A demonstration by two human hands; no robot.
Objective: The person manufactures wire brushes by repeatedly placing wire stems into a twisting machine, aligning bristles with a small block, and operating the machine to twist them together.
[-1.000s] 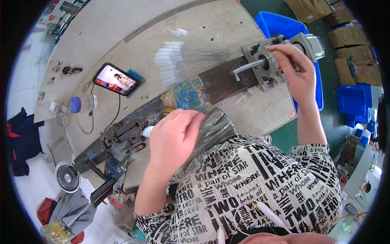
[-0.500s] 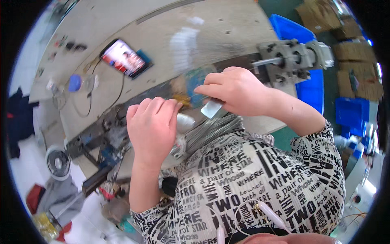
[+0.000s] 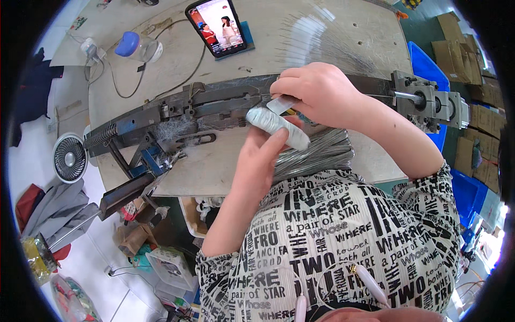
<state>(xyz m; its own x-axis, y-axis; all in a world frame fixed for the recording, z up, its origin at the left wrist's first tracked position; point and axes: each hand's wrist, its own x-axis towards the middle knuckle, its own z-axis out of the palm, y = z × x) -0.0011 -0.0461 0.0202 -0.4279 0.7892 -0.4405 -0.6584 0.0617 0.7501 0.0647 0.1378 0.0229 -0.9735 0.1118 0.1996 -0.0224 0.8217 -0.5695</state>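
Observation:
Low over the workbench, my left hand (image 3: 260, 158) is closed around a white, oblong wrapped bundle (image 3: 272, 124), with the thumb along its side. What it is made of cannot be told. Just above it, my right hand (image 3: 319, 88) is closed, pinching a small flat pale piece (image 3: 281, 104) that sticks out below its fingers near the bundle's upper end. The right fingertips are partly hidden. Under both hands, a thick bundle of thin grey metal wires (image 3: 324, 153) lies at the near edge, against my shirt.
A long dark metal machine bed (image 3: 214, 102) crosses the workbench, ending at a clamp block (image 3: 426, 99) on the right. Beyond it lie loose wires (image 3: 306, 40), a phone (image 3: 217, 27) and a blue-capped bottle (image 3: 134, 47). A blue bin (image 3: 429, 61) stands behind the clamp block; a fan (image 3: 70, 157) is left.
My left hand has turned over and come closer to my right, bringing the white bundle upward into plain sight. The right hand keeps the pale piece. The whole view has shifted.

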